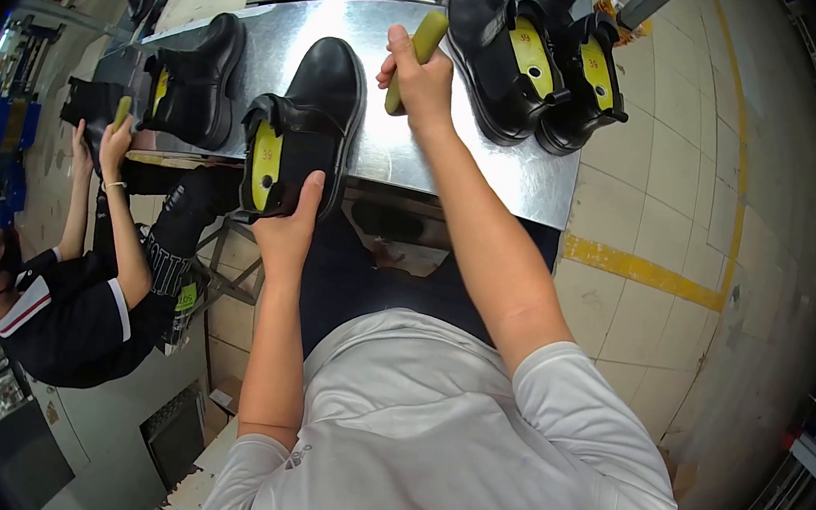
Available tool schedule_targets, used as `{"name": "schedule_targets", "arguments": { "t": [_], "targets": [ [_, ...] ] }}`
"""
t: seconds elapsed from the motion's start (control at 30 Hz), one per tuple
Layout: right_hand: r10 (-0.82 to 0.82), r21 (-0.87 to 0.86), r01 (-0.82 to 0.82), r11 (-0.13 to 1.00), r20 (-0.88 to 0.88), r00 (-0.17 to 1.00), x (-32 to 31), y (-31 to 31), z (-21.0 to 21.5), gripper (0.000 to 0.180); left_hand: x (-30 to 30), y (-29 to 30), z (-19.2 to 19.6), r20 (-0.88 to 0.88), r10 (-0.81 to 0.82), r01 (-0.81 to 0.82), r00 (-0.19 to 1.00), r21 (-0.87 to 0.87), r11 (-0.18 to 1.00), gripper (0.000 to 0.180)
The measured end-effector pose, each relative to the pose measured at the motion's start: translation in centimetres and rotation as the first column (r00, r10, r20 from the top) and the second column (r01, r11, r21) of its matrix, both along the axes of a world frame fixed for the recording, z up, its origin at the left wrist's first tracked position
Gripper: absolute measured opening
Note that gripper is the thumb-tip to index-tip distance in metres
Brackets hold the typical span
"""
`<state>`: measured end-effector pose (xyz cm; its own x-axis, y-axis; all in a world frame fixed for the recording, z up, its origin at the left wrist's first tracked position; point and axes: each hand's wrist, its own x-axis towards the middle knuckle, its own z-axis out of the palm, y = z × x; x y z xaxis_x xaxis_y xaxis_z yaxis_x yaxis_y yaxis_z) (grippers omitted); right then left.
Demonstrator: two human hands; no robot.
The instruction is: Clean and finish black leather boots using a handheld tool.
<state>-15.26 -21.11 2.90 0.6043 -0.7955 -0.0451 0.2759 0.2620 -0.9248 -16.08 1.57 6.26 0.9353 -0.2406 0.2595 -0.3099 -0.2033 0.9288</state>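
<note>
A black ankle boot (316,109) with a yellow last showing in its opening lies on the shiny metal table (460,155). My left hand (289,221) grips the boot at its heel, thumb pressed on the back edge. My right hand (418,80) is closed around a yellow-green stick-like tool (417,55), held upright just right of the boot's toe.
Two more black boots (536,58) with yellow lasts stand at the table's far right. Another boot (196,80) sits at the left. A co-worker in a dark shirt (69,312) on my left holds a similar tool (121,111). Tiled floor with yellow lines lies to the right.
</note>
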Motion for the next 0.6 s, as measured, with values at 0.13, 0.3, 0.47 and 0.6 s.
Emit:
{"name": "schedule_targets", "arguments": {
  "t": [0.13,0.3,0.47,0.6],
  "targets": [
    [0.115,-0.213,-0.121,0.97,-0.04,0.993,2.3,1.2,-2.2,0.043,0.5,2.5,0.0,-0.112,0.02,-0.03,0.994,-0.086,0.996,0.035],
    [0.096,-0.359,-0.106,0.927,-0.045,0.994,0.3,0.8,-4.6,0.026,1.0,2.8,-0.4,-0.037,0.169,-0.172,0.985,-0.133,0.976,0.036],
    [0.172,-0.066,-0.18,0.981,-0.11,0.979,-0.7,-2.7,-5.4,0.039,-2.8,8.6,5.1,-0.172,0.238,-0.274,0.956,-0.239,0.932,0.044],
    [0.195,-0.184,-0.212,0.96,-0.107,0.975,-0.4,-2.4,-4.6,0.045,-9.2,17.5,13.4,-0.118,0.453,-0.463,0.884,-0.368,0.806,0.048]
  ]
}}
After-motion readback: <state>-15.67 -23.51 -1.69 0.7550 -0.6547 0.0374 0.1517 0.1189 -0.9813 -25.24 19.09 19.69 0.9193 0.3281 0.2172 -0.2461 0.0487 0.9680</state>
